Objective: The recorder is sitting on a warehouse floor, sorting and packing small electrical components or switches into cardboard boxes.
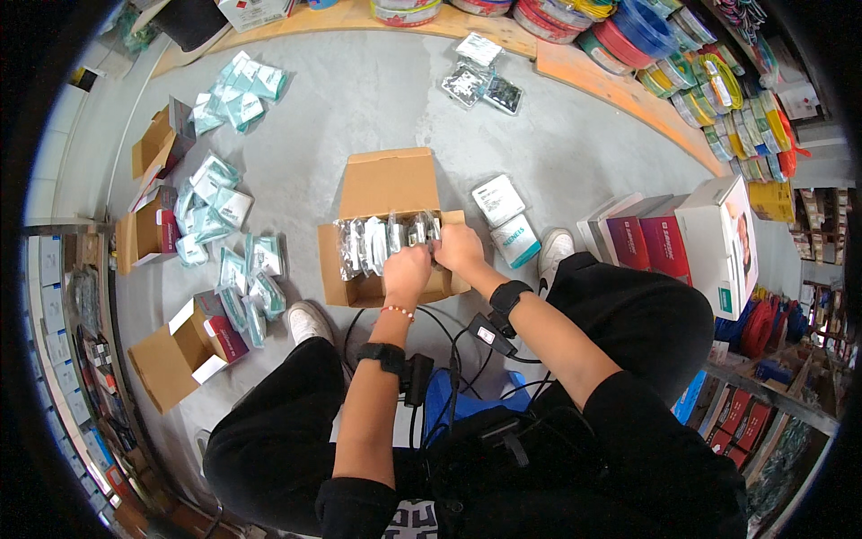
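Looking down from head height onto a grey floor (314, 99), between legs in black trousers (628, 314): an open brown cardboard box (391, 180), back flap folded outward, side flaps spread. Inside it, a row of slim packets in clear wrapping (364, 247), standing side by side, with bare space along the near edge. Over the right half of the row, left hand (407, 271) with fingers curled down at the front of the packets; close beside it, at the box's right end, right hand (460, 248), also curled inward. Fingertips of both hidden, so impossible to make out whether gripping a packet. On the left wrist, a beaded bracelet (398, 312). Just right of the box, flat on the floor, two white and teal packages (516, 241). Farther left, loose heaps of teal and white packets (211, 207) near three open cartons (148, 235). Beyond the box, a few clear-wrapped packs (467, 83). At upper right, coloured wire coils (639, 31) along a wooden ledge (620, 99).
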`<act>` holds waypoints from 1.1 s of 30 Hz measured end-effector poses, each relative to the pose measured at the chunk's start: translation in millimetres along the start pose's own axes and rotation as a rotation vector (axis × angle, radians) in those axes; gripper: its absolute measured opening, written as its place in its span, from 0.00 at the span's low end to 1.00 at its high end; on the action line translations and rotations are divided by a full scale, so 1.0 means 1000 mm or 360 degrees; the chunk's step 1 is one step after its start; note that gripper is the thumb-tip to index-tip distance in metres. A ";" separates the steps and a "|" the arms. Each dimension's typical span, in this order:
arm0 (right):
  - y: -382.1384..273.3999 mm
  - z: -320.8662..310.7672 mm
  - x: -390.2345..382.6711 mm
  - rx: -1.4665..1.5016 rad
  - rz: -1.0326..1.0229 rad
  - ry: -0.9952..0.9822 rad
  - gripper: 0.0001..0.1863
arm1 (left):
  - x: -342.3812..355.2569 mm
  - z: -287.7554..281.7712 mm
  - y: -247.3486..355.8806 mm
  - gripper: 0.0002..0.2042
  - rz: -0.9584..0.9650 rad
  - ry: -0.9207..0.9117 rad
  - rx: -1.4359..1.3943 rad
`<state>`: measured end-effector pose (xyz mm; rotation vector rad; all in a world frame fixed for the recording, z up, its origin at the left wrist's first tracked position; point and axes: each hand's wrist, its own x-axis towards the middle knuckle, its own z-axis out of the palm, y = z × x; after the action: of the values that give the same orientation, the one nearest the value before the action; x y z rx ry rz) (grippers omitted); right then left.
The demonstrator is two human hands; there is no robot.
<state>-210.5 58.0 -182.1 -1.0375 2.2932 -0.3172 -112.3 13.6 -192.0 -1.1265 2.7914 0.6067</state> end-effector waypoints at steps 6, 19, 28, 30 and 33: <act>-0.004 0.008 0.003 -0.0131 0.0036 0.0088 0.07 | 0.001 0.009 -0.001 0.13 -0.0088 0.0076 0.0000; -0.008 -0.013 0.003 0.0101 -0.0151 0.0336 0.16 | -0.006 -0.046 -0.081 0.13 -0.0618 0.0534 -0.0614; -0.040 0.021 0.001 -0.0245 -0.0552 0.0172 0.16 | -0.019 -0.027 -0.063 0.12 -0.0759 0.0349 -0.0154; -0.041 0.024 0.002 -0.0367 -0.0446 0.0127 0.14 | -0.019 -0.024 -0.060 0.12 -0.0647 0.0419 -0.0025; -0.036 0.029 0.009 -0.0468 -0.0403 0.0161 0.12 | -0.015 -0.029 -0.051 0.12 -0.0476 0.0311 0.0089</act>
<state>-175.4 28.2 -192.9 -1.4967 2.3472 -0.1361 -64.7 -21.2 -178.9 -1.6290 2.6879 0.4063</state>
